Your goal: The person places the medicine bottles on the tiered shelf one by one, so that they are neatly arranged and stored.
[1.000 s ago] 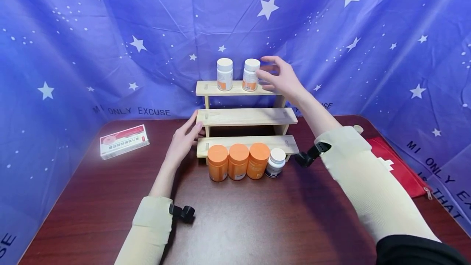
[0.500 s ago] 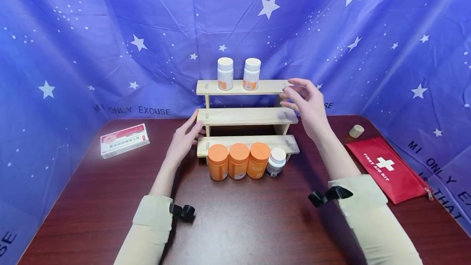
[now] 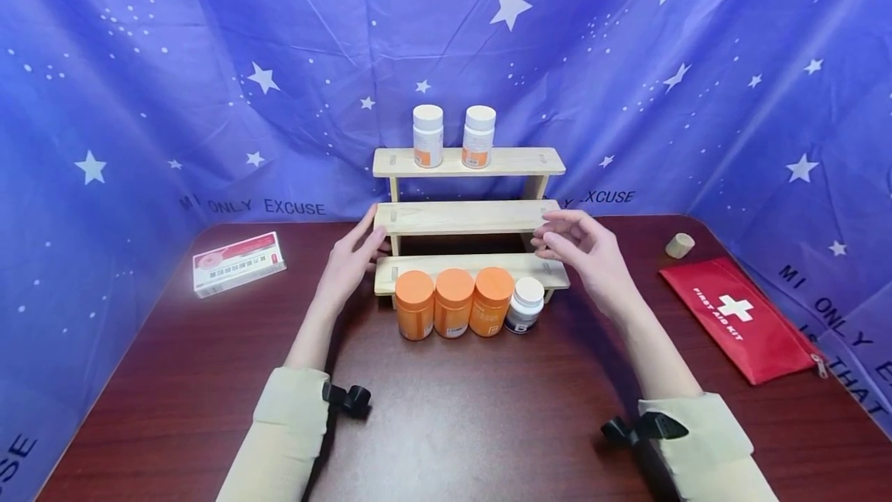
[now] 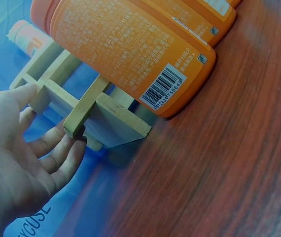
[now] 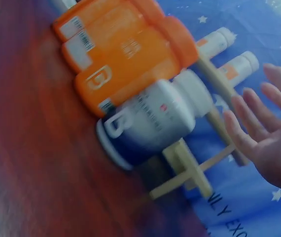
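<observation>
A three-tier wooden shelf rack (image 3: 463, 217) stands at the back of the table. My left hand (image 3: 344, 266) grips its left end, thumb and fingers at the ends of the boards. Beside the middle board's right end, my right hand (image 3: 588, 258) is held with loosely bent fingers and nothing in them. Two white pill bottles with orange on their labels, a left one (image 3: 428, 138) and a right one (image 3: 478, 138), stand upright on the top board. In front of the bottom board stand three orange jars (image 3: 454, 304) and a white-capped, dark blue and white bottle (image 5: 150, 123) in a row.
A white and red medicine box (image 3: 239, 263) lies at the left. On the right are a red first aid kit pouch (image 3: 742, 320) and a small beige roll (image 3: 679, 245). A blue star-patterned curtain (image 3: 307, 60) hangs close behind the rack.
My right hand has left the right bottle on the top board and moved down along the rack's right side to the middle board. My left hand has stayed on the rack.
</observation>
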### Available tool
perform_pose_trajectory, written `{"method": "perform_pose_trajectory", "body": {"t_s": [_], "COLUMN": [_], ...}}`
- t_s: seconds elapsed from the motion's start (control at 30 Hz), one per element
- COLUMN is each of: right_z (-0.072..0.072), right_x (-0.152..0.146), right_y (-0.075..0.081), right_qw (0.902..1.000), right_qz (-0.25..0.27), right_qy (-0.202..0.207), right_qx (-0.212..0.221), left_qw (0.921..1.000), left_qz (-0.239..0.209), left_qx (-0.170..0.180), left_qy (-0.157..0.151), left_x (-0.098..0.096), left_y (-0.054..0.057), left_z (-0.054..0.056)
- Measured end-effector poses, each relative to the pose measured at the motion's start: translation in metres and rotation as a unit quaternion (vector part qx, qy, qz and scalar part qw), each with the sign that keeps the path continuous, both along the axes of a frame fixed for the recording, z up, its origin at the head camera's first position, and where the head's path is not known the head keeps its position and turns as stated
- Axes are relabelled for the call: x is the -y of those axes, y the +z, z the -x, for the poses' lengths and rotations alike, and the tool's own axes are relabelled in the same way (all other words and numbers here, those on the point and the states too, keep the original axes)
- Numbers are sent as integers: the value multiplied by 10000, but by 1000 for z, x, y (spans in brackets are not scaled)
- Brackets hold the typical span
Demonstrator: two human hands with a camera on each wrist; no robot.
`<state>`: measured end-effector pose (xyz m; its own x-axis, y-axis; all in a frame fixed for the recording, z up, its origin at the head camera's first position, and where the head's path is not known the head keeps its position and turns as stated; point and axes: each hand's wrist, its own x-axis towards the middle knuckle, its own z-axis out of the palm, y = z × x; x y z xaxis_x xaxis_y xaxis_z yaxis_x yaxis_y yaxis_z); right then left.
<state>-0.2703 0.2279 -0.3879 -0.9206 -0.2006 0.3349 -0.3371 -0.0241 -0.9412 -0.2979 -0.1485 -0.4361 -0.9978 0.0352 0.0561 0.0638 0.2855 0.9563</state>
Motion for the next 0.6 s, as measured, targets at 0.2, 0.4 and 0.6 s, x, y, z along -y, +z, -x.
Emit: {"method": "perform_pose_trajectory", "body": {"t_s": [0.2, 0.4, 0.6], "right_z": [-3, -4, -3], "right_x": [-6, -14, -21], "right_y": [-7, -8, -9], "right_qw": [9985, 9851, 9666], "right_qz": [-451, -1639, -2380], "right_qy": [309, 432, 919], "right_qx": [72, 295, 237], "left_qw": [10000, 10000, 10000], "left_qz": [48, 55, 61], "left_qx": [8, 19, -5], "left_qy": [24, 18, 31], "left_x": [-1, 0, 0], "left_y": [0, 0, 1], "left_z": [1, 0, 0]}}
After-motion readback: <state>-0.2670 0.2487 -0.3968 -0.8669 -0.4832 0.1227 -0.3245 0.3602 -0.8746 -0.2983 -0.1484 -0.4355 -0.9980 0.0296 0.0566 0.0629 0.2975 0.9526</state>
